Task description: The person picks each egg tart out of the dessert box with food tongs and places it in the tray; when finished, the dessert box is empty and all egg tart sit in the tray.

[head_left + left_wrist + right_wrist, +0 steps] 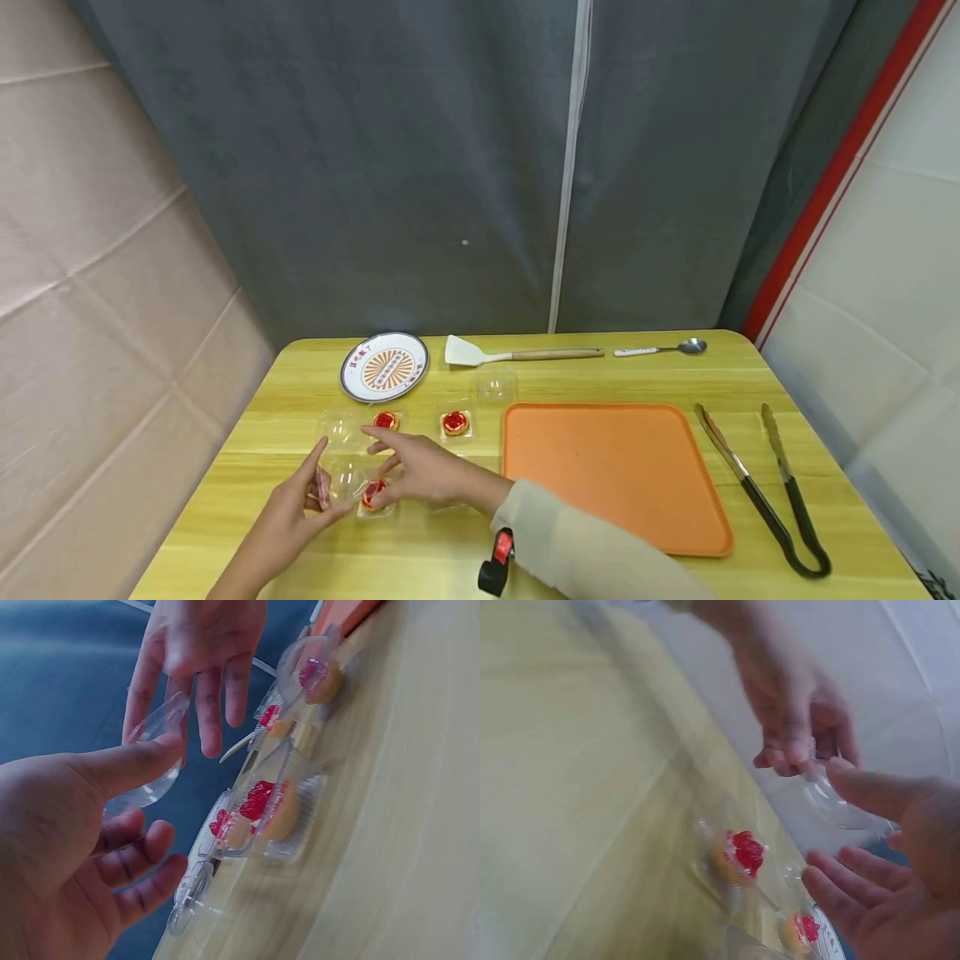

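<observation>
My left hand [281, 521] pinches a clear plastic dome lid [154, 784] by its edge, between thumb and fingers. Facing it, my right hand [423, 468] has its fingers extended near the far edge of that lid; whether it touches the lid I cannot tell. Beneath both hands, a small tart [373, 493] with red topping sits on a clear plastic base. Two more red-topped tarts, a far left tart [386, 420] and a middle tart [455, 422], rest behind the right hand. In the left wrist view, a tart [274, 810] has clear plastic around it.
An orange tray [615, 475] lies right of centre, black-handled tongs [761, 492] beyond it. Along the back are a patterned plate [385, 367], a white spatula [465, 352] and a spoon [690, 346]. Another clear lid [495, 386] lies behind the tray's left corner.
</observation>
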{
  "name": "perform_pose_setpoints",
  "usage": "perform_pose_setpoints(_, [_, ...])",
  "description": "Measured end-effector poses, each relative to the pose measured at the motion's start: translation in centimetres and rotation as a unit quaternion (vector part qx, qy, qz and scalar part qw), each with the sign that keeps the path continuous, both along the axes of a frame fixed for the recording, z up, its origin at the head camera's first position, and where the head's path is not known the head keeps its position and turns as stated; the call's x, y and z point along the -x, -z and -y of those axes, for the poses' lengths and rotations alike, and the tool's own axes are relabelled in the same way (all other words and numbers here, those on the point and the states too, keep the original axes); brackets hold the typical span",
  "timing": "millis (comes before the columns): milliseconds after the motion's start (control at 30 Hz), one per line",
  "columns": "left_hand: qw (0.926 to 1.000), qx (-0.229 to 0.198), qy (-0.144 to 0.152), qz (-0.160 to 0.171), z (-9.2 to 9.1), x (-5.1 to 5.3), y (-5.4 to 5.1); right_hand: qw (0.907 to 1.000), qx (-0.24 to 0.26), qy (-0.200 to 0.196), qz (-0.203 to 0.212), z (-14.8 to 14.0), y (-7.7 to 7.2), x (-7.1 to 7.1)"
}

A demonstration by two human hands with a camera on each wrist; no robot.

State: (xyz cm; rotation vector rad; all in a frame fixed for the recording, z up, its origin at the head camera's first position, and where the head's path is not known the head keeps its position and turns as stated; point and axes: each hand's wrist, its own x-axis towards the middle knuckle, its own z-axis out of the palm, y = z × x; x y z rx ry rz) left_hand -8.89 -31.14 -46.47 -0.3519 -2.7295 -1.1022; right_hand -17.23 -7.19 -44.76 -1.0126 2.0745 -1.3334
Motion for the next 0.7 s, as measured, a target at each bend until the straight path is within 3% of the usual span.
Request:
perform_pose_setpoints(67, [0.9993,-0.015,0.001,0.035,0.4,-0.1,-0.2,0.9959,-0.036,0.013,-0.082,0.5,0.1,-0.4])
perform_pose_setpoints(133, [0.9981,-0.016,-0.005,0.059,0.8,-0.2,-0.2,0.9894,-0.063,0.023,-0.129,1.1,0.2,-0.6])
perform_pose_setpoints(267, [0.9963,-0.020,-0.030,0.078,1.8,-0.4,-0.1,0.9773,-0.107,0.043,-0.178,2.6,0.4,-0.8])
perform_pose_setpoints(433, [0.9951,-0.040,-0.043,0.080,3.6,-0.8,0.9,0.9539,-0.172,0.062,-0.238,5.1,1.2,-0.9])
perform_pose_setpoints(700, [0.9950,-0.054,-0.046,0.070,5.8,-0.9,2.7,0.9251,-0.246,0.083,-0.278,8.2,2.0,-1.8])
